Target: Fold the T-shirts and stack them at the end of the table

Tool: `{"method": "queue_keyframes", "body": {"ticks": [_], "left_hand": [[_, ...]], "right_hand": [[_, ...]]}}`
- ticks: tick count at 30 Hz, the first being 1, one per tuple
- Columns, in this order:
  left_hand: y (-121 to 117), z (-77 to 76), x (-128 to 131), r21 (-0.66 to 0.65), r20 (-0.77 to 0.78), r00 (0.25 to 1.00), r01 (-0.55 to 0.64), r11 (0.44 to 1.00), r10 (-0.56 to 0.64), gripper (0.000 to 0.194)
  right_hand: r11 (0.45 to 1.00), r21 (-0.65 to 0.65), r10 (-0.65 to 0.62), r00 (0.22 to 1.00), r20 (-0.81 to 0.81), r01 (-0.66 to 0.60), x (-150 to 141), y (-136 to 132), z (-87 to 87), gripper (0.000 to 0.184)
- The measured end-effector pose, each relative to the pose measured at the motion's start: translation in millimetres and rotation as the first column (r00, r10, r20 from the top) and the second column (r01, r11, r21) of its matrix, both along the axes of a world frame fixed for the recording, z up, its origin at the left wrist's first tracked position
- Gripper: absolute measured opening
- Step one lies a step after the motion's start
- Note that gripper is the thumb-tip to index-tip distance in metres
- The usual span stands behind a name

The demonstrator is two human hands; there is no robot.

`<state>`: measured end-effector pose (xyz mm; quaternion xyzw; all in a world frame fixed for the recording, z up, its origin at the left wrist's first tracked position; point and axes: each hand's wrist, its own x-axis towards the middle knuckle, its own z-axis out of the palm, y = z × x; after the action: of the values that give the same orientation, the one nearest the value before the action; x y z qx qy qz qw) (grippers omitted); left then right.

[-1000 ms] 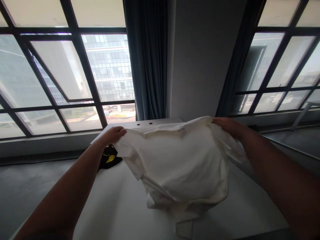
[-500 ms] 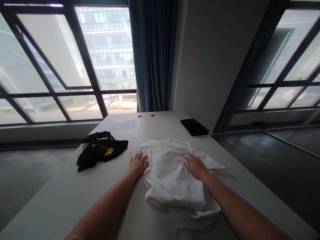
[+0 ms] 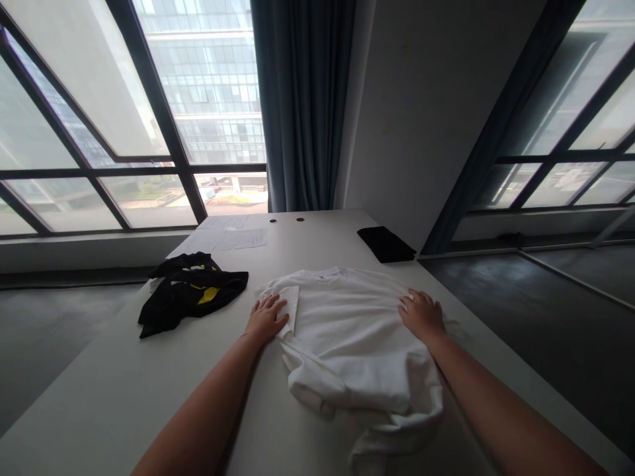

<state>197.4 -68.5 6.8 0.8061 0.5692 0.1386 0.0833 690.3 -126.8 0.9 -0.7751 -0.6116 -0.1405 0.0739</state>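
Note:
A white T-shirt lies on the table in front of me, its neckline at the far side and its lower part bunched in folds toward me. My left hand rests flat on the left sleeve, fingers spread. Over at the right shoulder, my right hand presses on the cloth with its fingers apart. Part of the right sleeve is hidden under that hand and wrist.
The white table carries a crumpled black garment with yellow marks at the left. A folded black cloth lies at the far right edge, and paper sheets lie at the far left.
My right hand has slid outward to the right, and the shirt's upper right part is now spread wider and smoother. The left hand stays on the left sleeve.

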Motion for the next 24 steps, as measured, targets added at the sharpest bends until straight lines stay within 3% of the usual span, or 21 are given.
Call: {"method": "queue_keyframes", "body": {"ticks": [5,7,9,11,14,16,19,22,24], "left_hand": [[-1,-0.7,0,0.024,0.029,1.0,0.001,1.0,-0.002,0.05],[-2,-1.2,0,0.038,0.042,0.999,0.005,0.999,-0.007,0.049],[-2,-1.1,-1,0.049,0.051,0.999,0.009,0.999,-0.012,0.048],[-4,0.9,-1,0.082,0.057,0.998,0.001,0.997,-0.006,0.046],[-12,8.1,2,0.183,0.075,0.997,-0.007,0.983,-0.007,0.039],[-23,14.5,9,0.222,0.081,0.994,0.049,0.974,-0.068,0.036],[-41,21.9,25,0.156,0.063,0.985,0.152,0.976,-0.163,0.04],[-53,23.9,38,0.056,0.015,0.993,0.115,0.992,-0.116,0.047],[-55,24.1,41,0.018,-0.008,0.999,0.049,0.999,-0.049,0.038]], "right_hand": [[0.98,-0.077,-0.185,0.983,-0.001,0.184,59,7,23.1,0.05],[0.958,-0.047,-0.284,0.959,0.02,0.284,74,10,31.7,0.052],[0.962,0.018,-0.274,0.96,0.06,0.273,76,12,34.6,0.055],[0.988,0.046,-0.154,0.982,0.105,0.15,65,12,29.1,0.056],[0.997,-0.08,-0.003,0.998,0.058,0.007,36,11,7.6,0.055],[0.986,-0.167,-0.035,0.999,-0.027,0.03,21,8,-8.4,0.056],[0.978,-0.198,-0.091,0.991,-0.096,0.071,15,3,-23.9,0.058],[0.978,-0.192,-0.103,0.986,-0.128,0.078,28,-6,-29.5,0.059],[0.975,-0.201,-0.122,0.983,-0.133,0.094,41,-14,-31.7,0.06]]}}
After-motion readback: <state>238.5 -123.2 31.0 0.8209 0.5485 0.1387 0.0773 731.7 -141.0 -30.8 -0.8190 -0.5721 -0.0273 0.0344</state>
